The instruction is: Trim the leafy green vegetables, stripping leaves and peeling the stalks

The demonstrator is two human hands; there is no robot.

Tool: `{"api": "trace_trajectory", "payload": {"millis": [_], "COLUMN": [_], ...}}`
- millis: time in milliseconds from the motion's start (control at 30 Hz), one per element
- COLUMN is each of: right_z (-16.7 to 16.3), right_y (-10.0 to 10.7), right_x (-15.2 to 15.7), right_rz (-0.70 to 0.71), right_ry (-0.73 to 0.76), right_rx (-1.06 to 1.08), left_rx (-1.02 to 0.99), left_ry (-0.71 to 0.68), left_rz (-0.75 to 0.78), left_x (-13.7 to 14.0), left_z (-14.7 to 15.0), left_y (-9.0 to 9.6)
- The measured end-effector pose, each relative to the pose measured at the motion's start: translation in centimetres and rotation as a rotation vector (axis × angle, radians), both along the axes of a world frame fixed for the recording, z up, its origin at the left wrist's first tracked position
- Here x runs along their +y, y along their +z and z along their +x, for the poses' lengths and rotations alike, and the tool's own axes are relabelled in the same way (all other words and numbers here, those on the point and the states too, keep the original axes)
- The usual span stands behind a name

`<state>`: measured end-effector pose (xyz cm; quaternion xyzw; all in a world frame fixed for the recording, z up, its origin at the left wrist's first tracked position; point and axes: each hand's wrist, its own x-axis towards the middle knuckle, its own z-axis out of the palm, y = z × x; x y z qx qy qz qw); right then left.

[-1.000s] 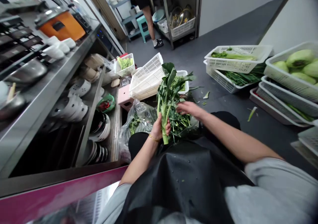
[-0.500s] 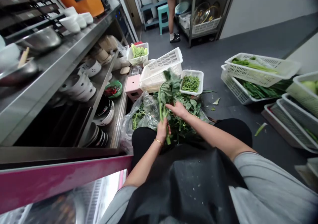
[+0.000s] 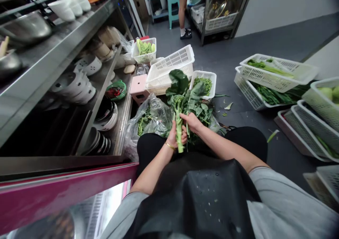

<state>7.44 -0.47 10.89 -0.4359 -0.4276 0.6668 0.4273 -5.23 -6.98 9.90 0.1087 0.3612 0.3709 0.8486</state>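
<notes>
A thick-stemmed leafy green stalk, like Chinese broccoli, stands upright over my lap, its broad dark leaves at the top. My left hand, with a thin gold bracelet at the wrist, wraps round its lower stem. Higher up on the right, my right hand is closed at the side of the stalk, on a leaf stem. Below and beyond my hands lies a heap of loose leaves. An open clear plastic bag with greens inside stands just left of it.
Ahead are an upper white basket, a white tub of cut greens and a pink stool. Stacked vegetable baskets stand right. Steel shelving with bowls runs along my left. Another person's leg shows at the back.
The stalk has turned, so its pale thick stem and spread leaves now face me. My right hand has shifted slightly down along it. The camera view has tilted down a little.
</notes>
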Motion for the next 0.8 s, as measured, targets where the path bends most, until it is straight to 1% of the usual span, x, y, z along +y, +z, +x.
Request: {"api": "trace_trajectory", "payload": {"millis": [33, 100, 167, 200, 267, 333, 400, 467, 533, 600, 633, 667, 700, 767, 800], "right_z": [-0.5, -1.1, -1.3, -1.2, -0.6, 0.1, 0.7, 0.6, -0.2, -1.5, -2.1, -2.6, -3.0, -3.3, -3.3], "right_y": [0.0, -0.1, -0.7, -1.1, -1.7, -2.1, -1.8, -1.1, -0.3, 0.3, 0.5, 0.5, 0.5, 0.1, -0.2], "right_x": [1.0, 2.0, 1.6, 0.9, -1.3, -3.6, -4.7, -4.4, -3.1, -1.4, -0.7, 0.1, 0.7, 1.3, 1.1], "right_rz": [0.039, 0.074, 0.064, 0.063, 0.091, 0.089, -0.004, -0.143, -0.233, -0.243, -0.214, -0.168, -0.115, -0.009, 0.028], "right_ry": [-0.021, -0.056, -0.078, -0.091, -0.109, -0.090, -0.044, -0.014, 0.026, 0.080, 0.085, 0.067, 0.022, -0.120, -0.192], "right_rx": [-0.065, -0.222, -0.334, -0.352, -0.303, -0.164, -0.004, 0.106, 0.170, 0.210, 0.196, 0.145, 0.055, -0.173, -0.250], "left_rx": [0.046, 0.179, 0.287, 0.301, 0.250, 0.144, 0.027, -0.066, -0.091, -0.053, -0.005, 0.065, 0.156, 0.356, 0.437], "left_ry": [-0.006, 0.053, 0.169, 0.223, 0.299, 0.347, 0.308, 0.178, 0.036, -0.085, -0.125, -0.134, -0.107, 0.033, 0.116], "left_rz": [-0.020, -0.036, -0.026, -0.021, -0.052, -0.088, -0.075, -0.014, 0.033, 0.044, 0.039, 0.034, 0.033, 0.052, 0.072], "left_x": [-0.2, -0.2, 0.1, 0.4, 1.1, 1.5, 1.4, 0.6, -0.3, -0.9, -0.9, -0.9, -0.6, 0.0, 0.3], "left_z": [0.6, 1.5, 1.7, 1.5, 0.4, -1.3, -2.9, -3.7, -3.7, -3.1, -2.7, -2.2, -1.8, -1.0, -0.6], "left_y": [-0.1, -0.4, -0.8, -0.9, -1.1, -0.9, -0.5, 0.0, 0.3, 0.4, 0.4, 0.4, 0.3, -0.1, -0.3]}}
